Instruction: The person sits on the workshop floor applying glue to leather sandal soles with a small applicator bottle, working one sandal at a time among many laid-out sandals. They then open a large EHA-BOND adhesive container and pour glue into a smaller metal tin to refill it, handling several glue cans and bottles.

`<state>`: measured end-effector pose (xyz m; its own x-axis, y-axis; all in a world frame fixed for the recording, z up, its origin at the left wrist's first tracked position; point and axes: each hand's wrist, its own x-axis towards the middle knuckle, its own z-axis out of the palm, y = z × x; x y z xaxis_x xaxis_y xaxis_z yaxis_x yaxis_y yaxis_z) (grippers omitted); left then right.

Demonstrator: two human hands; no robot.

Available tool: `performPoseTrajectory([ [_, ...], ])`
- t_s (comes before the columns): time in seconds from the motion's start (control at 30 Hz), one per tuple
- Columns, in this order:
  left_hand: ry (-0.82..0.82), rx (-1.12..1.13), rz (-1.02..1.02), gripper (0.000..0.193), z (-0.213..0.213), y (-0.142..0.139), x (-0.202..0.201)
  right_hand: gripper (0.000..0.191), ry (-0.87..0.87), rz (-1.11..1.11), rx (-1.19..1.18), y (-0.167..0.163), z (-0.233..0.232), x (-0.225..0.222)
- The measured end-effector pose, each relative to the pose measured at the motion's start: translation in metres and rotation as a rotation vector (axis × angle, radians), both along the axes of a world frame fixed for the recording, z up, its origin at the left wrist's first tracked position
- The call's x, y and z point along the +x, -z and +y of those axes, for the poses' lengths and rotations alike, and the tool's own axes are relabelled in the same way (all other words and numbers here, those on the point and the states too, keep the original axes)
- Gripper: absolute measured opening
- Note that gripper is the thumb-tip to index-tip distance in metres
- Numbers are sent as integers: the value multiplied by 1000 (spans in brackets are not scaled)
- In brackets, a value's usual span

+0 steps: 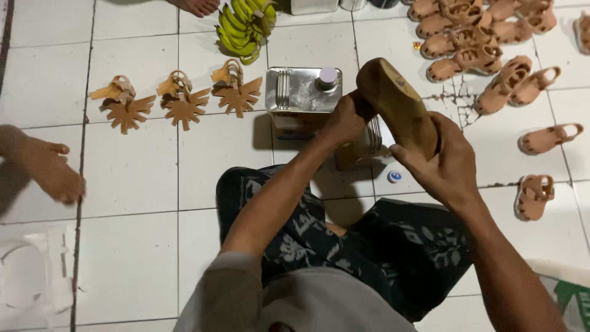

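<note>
Wooden shoe last (398,104): both hands clamped on it, left hand (346,118), right hand (444,166).

Metal can (302,98) blocks ahead; bare tiles (141,246) open left.

Bananas (244,26), star-shaped leather cutouts (183,101), a metal can (301,95) and small sandals (479,37) on tiles.

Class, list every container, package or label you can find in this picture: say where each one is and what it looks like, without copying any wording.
Metal can: on the floor tiles ahead of the left hand; rectangular, silvery top, wire handle, round pale cap, yellowish side label.
Small round cap: on the tile below the right hand; white with a blue mark.
Bag: bottom right corner; white and green, mostly cut off.
</note>
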<state>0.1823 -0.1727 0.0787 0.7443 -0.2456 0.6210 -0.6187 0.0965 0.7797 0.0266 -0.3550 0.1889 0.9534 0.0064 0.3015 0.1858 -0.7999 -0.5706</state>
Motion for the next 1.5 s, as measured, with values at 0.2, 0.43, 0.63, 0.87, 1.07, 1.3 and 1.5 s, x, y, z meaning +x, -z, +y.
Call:
performPoseTrajectory([
  [0.2, 56, 216, 378, 34, 3, 13, -1, 65, 176, -3, 314, 18, 19, -25],
  [0.43, 122, -313, 557, 44, 5, 16, -1, 76, 277, 102, 116, 95, 1, -15],
  [0.63, 205, -819, 660, 35, 16, 43, 1, 83, 302, 144, 73, 107, 4, -18],
  [0.87, 255, -908, 662, 35, 15, 39, -25, 76, 268, 0, 145, 101, 15, -19],
  [1.07, 194, -775, 599, 35, 27, -21, -7, 76, 298, 154, 129, 105, -14, -17],
  [1.3, 263, -157, 465, 23, 93, -10, -48, 66, 362, -109, 214, 134, -117, -63],
  [1.5, 108, 756, 564, 40, 55, 105, -79, 69, 607, 141, 73, 215, -180, -95],
])
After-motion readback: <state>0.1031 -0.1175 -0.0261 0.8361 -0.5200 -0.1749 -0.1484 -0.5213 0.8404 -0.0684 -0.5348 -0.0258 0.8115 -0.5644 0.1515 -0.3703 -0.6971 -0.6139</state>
